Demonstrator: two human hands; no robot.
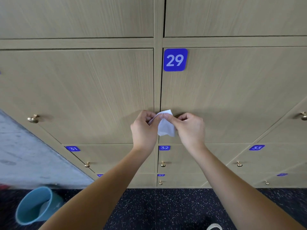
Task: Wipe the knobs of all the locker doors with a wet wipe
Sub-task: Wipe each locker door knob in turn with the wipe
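A white wet wipe [165, 127] hangs between both hands in front of the lower left corner of locker door 29 [232, 90]. My left hand [144, 128] pinches its upper left edge. My right hand [191, 127] pinches its top from the right. The knob of door 29 is hidden behind the wipe and hands. Brass knobs show on the door to the left [33, 118], at the far right [303, 116], and on doors 31 [87, 164], 32 [163, 164] and 33 [239, 164].
A light blue bucket [35, 206] stands on the dark speckled floor [157, 208] at lower left. A grey concrete wall [29, 151] meets the lockers on the left. Smaller knobs [160, 182] sit on the bottom row.
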